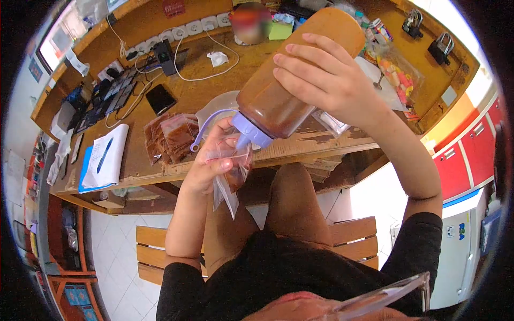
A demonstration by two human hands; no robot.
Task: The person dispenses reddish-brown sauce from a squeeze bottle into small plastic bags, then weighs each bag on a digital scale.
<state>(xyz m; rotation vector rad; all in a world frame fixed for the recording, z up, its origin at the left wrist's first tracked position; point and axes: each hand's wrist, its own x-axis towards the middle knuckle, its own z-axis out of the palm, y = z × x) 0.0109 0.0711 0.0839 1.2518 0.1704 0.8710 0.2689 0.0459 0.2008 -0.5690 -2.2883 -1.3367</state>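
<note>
My right hand [326, 80] is wrapped round a large bottle [267, 104] of brown sauce, tilted with its purple cap [251, 131] and nozzle pointing down. The nozzle sits at the mouth of a small clear plastic bag [233, 179] with some brown sauce inside. My left hand [206, 166] pinches that bag near its top, just below the cap. Several filled sauce packets [174, 136] lie on the wooden desk to the left of the hands.
The wooden desk [198, 99] holds a notebook [110, 152] with a blue pen, a black phone [160, 99], white cables, a crumpled tissue [217, 59], padlocks [440, 48] and a bag of colourful pieces [399, 77]. A slatted wooden seat [353, 238] is below.
</note>
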